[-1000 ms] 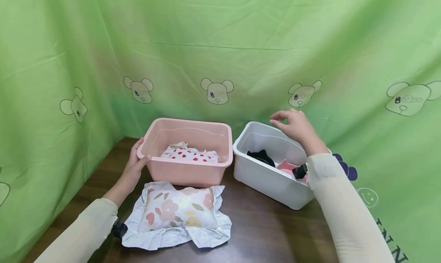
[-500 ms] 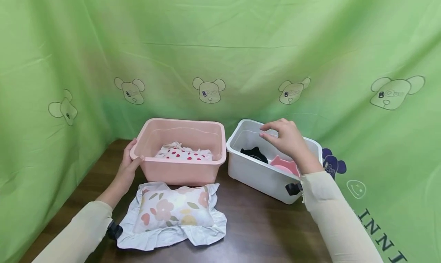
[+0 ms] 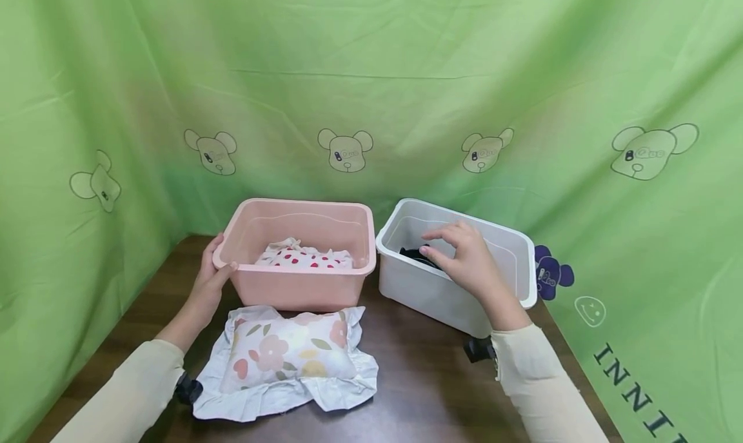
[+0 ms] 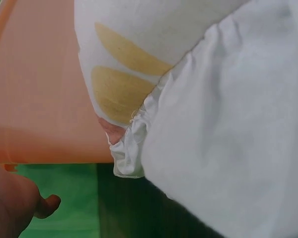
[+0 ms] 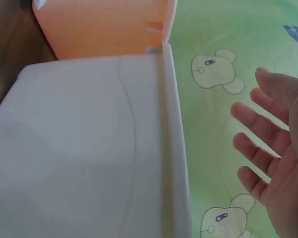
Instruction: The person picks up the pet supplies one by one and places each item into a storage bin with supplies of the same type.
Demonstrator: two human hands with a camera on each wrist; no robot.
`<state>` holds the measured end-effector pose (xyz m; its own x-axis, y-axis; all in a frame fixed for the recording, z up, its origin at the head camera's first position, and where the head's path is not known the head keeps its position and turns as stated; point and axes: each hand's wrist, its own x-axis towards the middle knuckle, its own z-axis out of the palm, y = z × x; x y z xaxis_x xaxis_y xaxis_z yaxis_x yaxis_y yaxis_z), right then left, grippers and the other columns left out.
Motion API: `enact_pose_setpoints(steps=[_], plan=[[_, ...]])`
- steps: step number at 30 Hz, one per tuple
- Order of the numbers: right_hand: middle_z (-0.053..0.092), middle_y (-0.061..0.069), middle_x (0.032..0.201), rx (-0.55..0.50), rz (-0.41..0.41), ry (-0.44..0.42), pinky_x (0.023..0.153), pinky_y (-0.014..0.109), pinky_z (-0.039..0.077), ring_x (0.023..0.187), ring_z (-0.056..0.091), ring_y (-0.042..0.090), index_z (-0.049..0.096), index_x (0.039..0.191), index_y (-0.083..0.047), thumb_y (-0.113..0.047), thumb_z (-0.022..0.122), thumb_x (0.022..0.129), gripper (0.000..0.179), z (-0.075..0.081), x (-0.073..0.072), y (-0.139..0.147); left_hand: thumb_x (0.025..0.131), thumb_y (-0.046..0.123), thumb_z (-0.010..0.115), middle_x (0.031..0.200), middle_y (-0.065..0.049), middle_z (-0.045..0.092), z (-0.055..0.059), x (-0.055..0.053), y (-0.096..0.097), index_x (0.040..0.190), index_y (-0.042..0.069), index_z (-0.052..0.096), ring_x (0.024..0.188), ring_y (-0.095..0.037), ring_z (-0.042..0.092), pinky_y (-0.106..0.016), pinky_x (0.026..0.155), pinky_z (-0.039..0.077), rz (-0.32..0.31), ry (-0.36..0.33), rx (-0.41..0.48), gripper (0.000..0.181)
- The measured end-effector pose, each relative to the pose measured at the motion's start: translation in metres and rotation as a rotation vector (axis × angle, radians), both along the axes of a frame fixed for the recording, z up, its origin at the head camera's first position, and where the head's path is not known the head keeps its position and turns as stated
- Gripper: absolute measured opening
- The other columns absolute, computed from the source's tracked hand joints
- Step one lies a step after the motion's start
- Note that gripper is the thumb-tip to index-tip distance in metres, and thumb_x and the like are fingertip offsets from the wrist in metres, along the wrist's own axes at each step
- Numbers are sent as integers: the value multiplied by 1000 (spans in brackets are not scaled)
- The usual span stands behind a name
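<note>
In the head view my left hand grips the left front corner of a pink plastic tub, thumb at the rim and fingers along the side. White cloth with red dots lies inside this tub. My right hand is over the white tub, fingers apart and relaxed, holding nothing; the right wrist view also has the palm with spread fingers. A black object shows partly inside the white tub. Much of that tub's inside is hidden behind the hand.
A small floral pillow with a white ruffle lies before the pink tub on the brown table. The two tubs stand side by side, nearly touching. Green curtain with bear prints hangs behind and at both sides.
My right hand has come lower and nearer over the white tub, covering the pink item seen there earlier. The left hand keeps its grip on the pink tub. The head view has shifted slightly.
</note>
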<state>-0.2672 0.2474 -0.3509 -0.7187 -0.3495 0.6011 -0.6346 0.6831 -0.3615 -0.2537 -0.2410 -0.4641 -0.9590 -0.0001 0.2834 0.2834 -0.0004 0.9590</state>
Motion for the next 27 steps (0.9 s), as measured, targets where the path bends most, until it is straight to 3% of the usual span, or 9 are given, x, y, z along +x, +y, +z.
enact_pose_setpoints(steps=[14,20,27], plan=[[76,0,100,114,71,199,83,44,41,99,62,24,78,105,-12,-18,87,79,29,-38,25,-10,105,7,46,167,-20,15,5,-2,-2,162,6,8,147,-34,24,-6,105,27,16,-3,-18,68],[75,-1,103,94,97,176,94,48,38,103,61,24,77,107,-12,-19,87,79,30,-53,42,-17,106,8,46,167,-19,16,2,0,-4,163,8,8,146,-28,26,-6,104,27,17,-4,-21,69],[75,-5,107,53,136,139,97,41,38,107,62,22,77,108,-16,-20,86,80,30,-69,62,-25,106,9,46,167,-18,17,0,1,-3,163,9,9,144,-24,29,-6,104,28,2,6,-32,68]])
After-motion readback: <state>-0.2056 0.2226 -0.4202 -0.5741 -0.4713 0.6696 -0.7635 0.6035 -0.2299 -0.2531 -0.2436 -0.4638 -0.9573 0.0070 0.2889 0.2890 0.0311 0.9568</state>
